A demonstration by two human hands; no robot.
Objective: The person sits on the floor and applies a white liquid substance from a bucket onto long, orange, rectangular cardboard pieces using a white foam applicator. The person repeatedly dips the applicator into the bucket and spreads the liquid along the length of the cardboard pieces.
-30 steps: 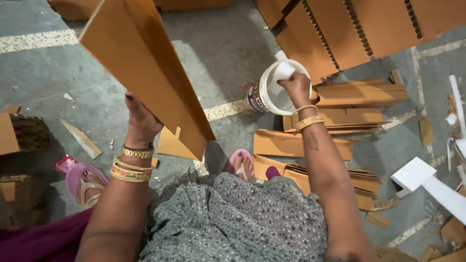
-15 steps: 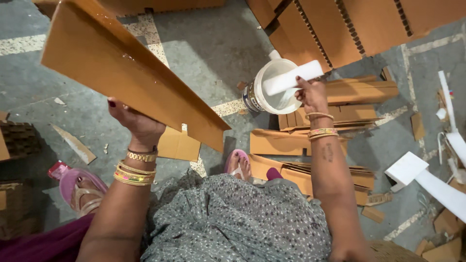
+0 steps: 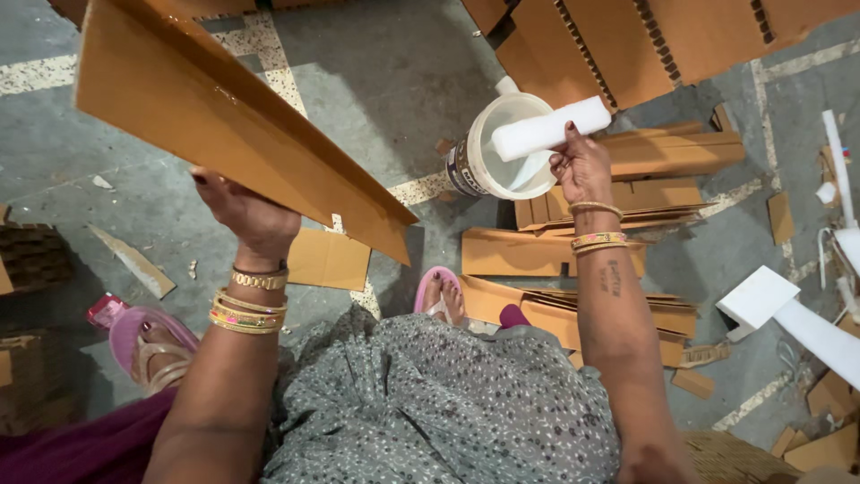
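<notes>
You have one view only, worn on your head, looking steeply down and close over your lap and both forearms to the concrete floor just beyond your feet.

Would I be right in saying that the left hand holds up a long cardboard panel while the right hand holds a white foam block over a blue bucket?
Not quite: the bucket is white, not blue, as the head view shows. The left hand does hold up the cardboard panel, and the right hand holds the white foam block over it.

cardboard strip: brown, tilted, raised | foam stick: white, over tub
</notes>
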